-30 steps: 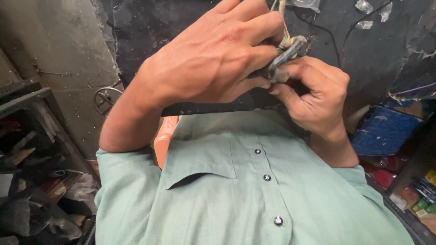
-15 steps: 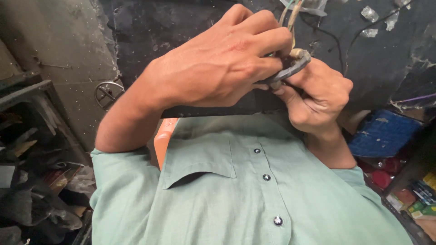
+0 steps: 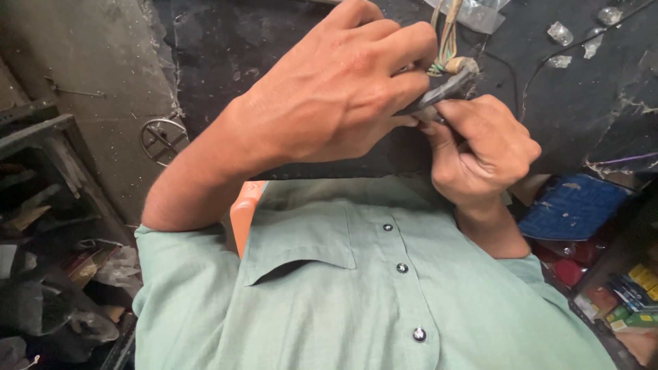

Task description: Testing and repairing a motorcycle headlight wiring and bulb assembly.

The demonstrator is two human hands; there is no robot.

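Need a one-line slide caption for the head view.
Left hand and right hand grip a dark connector on a bundle of coloured wires, above a green shirt.

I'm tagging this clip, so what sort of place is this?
Probably a small repair workshop. The hands grip a dark part with a bundle of wires, above a grimy black worktop, and cluttered shelves stand to the side.
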